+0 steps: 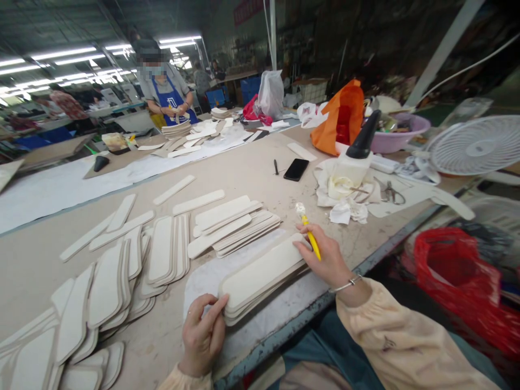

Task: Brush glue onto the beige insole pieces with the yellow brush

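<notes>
A stack of oblong cream panels (pixel 264 271) with rounded corners lies before me on a white sheet (pixel 195 284). My left hand (pixel 203 330) has its fingers curled at the stack's left end, the fingertips pinching the top panel's corner. In my right hand (pixel 325 254) is a yellow-handled brush (pixel 312 238), its bristles pointing up and away, coated in white paste. Fingertips of that hand also touch the stack's right end. Just beyond sits a second pile of panels (pixel 235 222). More panels (pixel 105 287) lie fanned out in overlapping rows at the left.
Past my right hand stand a white glue container (pixel 351 168), scissors (pixel 390 192) and crumpled paper (pixel 349 211). A phone (pixel 296 169), an orange bag (pixel 337 119) and a fan (pixel 479 146) lie farther back. Across the table a person (pixel 168 92) in a blue apron handles panels.
</notes>
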Demonstrator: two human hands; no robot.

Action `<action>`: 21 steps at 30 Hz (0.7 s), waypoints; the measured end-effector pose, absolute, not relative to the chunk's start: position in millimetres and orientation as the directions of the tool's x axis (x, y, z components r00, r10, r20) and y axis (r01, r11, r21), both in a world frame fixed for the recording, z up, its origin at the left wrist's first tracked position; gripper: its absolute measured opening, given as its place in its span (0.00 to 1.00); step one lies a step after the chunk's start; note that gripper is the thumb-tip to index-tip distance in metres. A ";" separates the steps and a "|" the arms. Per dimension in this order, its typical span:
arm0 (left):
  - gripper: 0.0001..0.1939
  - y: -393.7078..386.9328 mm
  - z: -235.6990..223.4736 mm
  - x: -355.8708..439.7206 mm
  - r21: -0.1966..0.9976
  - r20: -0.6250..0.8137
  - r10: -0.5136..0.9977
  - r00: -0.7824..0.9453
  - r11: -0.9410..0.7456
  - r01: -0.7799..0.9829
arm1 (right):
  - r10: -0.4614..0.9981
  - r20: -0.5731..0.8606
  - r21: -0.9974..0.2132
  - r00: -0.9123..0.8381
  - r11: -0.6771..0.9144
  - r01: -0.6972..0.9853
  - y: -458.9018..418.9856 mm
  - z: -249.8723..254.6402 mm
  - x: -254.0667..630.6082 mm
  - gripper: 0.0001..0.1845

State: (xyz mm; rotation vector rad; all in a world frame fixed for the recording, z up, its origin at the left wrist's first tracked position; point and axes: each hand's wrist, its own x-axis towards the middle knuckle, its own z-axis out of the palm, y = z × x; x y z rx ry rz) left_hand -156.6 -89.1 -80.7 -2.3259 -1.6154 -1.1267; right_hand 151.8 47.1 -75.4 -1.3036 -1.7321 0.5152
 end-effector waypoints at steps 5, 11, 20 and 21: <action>0.19 -91.4 -75.3 -153.1 0.324 0.576 0.800 0.170 -0.415 0.850 | 0.918 0.393 -0.753 -0.056 0.356 0.553 44.7 -73.9 151.2 0.13; 0.19 -84.8 -71.1 -143.3 0.219 0.645 0.740 0.191 -0.419 0.881 | 0.918 0.395 -0.767 -0.044 0.356 0.534 41.7 -71.7 149.0 0.13; 0.21 -85.9 -75.9 -145.6 0.185 0.628 0.738 0.246 -0.449 0.874 | 0.901 0.429 -0.756 -0.068 0.399 0.518 42.3 -74.5 151.1 0.11; 0.21 -85.9 -76.7 -146.0 0.194 0.626 0.742 0.242 -0.448 0.873 | 0.900 0.431 -0.753 -0.069 0.400 0.522 42.5 -75.3 151.0 0.11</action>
